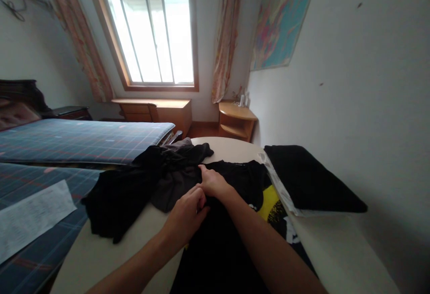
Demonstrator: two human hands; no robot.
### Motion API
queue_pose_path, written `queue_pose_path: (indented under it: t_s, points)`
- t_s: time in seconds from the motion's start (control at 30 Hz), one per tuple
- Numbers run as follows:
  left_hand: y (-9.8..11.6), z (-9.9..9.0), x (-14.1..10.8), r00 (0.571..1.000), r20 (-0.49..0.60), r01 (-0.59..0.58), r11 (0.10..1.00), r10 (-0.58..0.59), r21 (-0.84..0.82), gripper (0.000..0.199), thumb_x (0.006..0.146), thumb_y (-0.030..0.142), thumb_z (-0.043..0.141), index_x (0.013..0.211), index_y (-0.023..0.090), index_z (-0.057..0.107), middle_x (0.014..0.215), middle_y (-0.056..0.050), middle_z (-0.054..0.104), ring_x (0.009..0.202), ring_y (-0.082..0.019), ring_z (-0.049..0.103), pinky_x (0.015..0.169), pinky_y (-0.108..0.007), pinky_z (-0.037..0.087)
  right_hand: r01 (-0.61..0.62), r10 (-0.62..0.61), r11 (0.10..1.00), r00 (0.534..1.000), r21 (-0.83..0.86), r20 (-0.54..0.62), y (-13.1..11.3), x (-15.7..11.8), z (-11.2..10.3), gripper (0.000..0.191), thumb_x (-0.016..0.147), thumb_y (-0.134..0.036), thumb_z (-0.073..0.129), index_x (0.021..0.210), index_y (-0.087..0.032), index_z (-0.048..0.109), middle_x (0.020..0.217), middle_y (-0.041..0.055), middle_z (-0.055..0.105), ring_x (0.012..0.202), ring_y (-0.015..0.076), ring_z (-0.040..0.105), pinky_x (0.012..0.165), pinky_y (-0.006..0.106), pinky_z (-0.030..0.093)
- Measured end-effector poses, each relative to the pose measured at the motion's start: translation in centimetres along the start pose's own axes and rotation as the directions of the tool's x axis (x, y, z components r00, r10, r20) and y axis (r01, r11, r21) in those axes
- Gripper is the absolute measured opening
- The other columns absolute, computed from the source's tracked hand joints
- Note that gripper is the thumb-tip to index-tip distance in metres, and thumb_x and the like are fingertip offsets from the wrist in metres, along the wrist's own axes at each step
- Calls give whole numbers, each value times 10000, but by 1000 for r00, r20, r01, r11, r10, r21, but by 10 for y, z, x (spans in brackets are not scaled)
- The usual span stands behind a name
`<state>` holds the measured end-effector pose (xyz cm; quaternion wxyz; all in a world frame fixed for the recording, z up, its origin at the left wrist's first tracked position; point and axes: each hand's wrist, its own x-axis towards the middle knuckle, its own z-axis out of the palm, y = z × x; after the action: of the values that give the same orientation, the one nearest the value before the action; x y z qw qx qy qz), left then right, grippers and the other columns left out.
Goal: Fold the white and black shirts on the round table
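A black T-shirt (225, 249) with a yellow and white print lies on the round table in front of me, part of it turned over so that plain black cloth covers the print. My left hand (190, 209) is closed at the shirt's left side, fingers curled and the thumb low against the cloth. Just beyond it, close to touching, my right hand (214, 182) reaches across to the shirt's upper left edge. Its fingers are bent down on the fabric, and their tips are partly hidden.
Crumpled black and dark grey clothes (129, 191) lie on the table (104, 258) at left. A folded black garment (305, 177) rests on white material at right, by the wall. Plaid mattresses (87, 137) and a paper sheet (36, 218) are at left; a desk (174, 110) stands under the window.
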<state>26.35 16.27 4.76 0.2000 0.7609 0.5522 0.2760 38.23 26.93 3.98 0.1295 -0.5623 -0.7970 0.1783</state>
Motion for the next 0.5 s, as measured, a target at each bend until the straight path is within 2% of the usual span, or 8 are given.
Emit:
queue_pose_path:
  t_s: [0.17, 0.23, 0.37, 0.4, 0.5]
  points:
    - [6, 7, -4, 993, 16, -109, 977, 114, -184, 234, 785, 99, 562, 695, 220, 383, 941, -14, 606, 819, -151, 560, 717, -259, 444, -12, 12, 1000, 999, 25, -31, 2, -3, -13, 665, 772, -202, 600, 1432, -192, 517, 1130, 171, 725, 1007, 326, 695, 824, 383, 509]
    - [8, 10, -6, 988, 21, -144, 959, 154, -246, 204, 805, 106, 552, 703, 217, 416, 978, -26, 617, 834, -148, 572, 724, -254, 458, 10, -9, 999, 1000, 39, -28, 6, -5, -22, 650, 790, -177, 576, 1437, -212, 526, 1165, 147, 720, 1044, 306, 684, 859, 363, 503]
    - [12, 18, -10, 967, 8, -237, 909, 255, -343, 174, 832, 89, 528, 716, 205, 473, 1019, -30, 631, 848, -134, 583, 767, -246, 465, 79, -81, 993, 997, 88, 19, 15, -10, -40, 773, 793, -96, 531, 1533, -267, 383, 1157, 80, 731, 1009, 238, 691, 860, 305, 500]
    - [12, 20, -11, 961, 5, -256, 896, 277, -362, 175, 833, 80, 522, 714, 202, 482, 1022, -31, 632, 860, -133, 587, 777, -243, 464, 92, -96, 991, 995, 95, 35, 17, -11, -44, 770, 792, -89, 529, 1529, -263, 389, 1178, 77, 724, 1034, 231, 683, 880, 296, 493]
    - [11, 26, -10, 952, 7, -279, 872, 307, -402, 184, 833, 58, 515, 711, 194, 500, 1027, -32, 634, 869, -128, 592, 779, -232, 458, 83, -92, 991, 992, 104, 81, 19, -10, -49, 577, 828, -125, 514, 1398, -195, 572, 1219, 99, 706, 1116, 232, 652, 936, 279, 472]
